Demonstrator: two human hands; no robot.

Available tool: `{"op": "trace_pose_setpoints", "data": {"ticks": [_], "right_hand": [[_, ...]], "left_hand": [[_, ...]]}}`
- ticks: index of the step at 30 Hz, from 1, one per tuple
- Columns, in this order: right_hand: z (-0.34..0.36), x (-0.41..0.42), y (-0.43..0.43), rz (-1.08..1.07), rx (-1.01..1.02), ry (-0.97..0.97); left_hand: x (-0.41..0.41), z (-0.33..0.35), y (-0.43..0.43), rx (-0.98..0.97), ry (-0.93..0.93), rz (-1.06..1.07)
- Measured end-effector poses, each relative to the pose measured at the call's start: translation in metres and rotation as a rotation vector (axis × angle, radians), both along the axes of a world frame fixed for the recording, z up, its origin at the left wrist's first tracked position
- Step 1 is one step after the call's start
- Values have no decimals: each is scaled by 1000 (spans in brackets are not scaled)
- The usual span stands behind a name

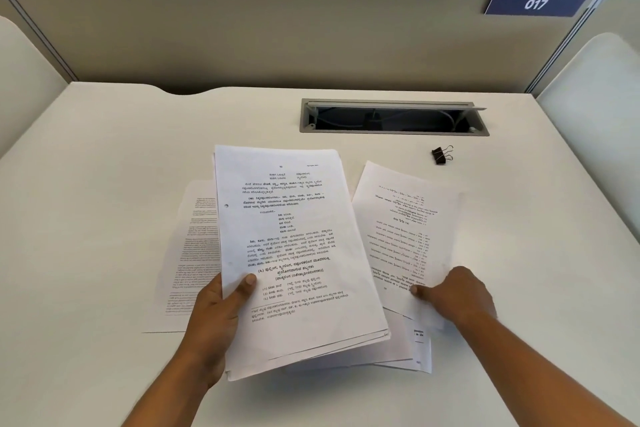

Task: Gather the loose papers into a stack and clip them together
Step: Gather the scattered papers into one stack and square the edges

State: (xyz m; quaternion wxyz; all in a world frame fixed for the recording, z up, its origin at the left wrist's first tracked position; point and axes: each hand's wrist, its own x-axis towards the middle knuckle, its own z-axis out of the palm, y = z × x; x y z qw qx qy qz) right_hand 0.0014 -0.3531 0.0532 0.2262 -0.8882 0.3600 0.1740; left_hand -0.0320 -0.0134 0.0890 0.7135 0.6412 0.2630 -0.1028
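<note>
Desk (121,166) w/ loose sheets (187,253), binder clip (442,155)

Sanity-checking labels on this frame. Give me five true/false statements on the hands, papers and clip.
1. The left hand holds a stack of printed white papers above the white desk. True.
2. The black binder clip with silver handles is clamped on that stack. False: it lies loose on the desk, apart from all the papers.
3. The right hand holds a single printed sheet right of the stack, thumb on top. True.
4. The grey cable tray set in the desk is closed. False: its lid is up and cables show inside.
5. A further printed sheet lies on the desk left of the stack, partly behind it. True.
</note>
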Motion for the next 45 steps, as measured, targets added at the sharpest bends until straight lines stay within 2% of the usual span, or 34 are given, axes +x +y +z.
{"op": "trace_pose_setpoints", "data": {"ticks": [3,10,15,21,26,31,42,45], "right_hand": [[-5,0,-1,-22,73,-61],[2,-15,-15,-173,231,-348],[37,-30,-30,-293,377,-519],[77,-49,-29,-415,651,-637],[83,-56,-11,-333,758,-634],[70,-57,18,-158,741,-626],[64,-51,48,71,703,-555],[70,-47,45,58,826,-495]], "left_hand": [[1,1,-3,-1,-6,-7],[0,2,4,7,-14,0],[-2,3,9,0,-17,2],[0,5,6,2,-32,-10],[2,6,-5,-15,-39,-36],[4,11,-18,-46,-47,-78],[4,26,-42,-3,-74,-161],[3,28,-43,-12,-84,-150]]}}
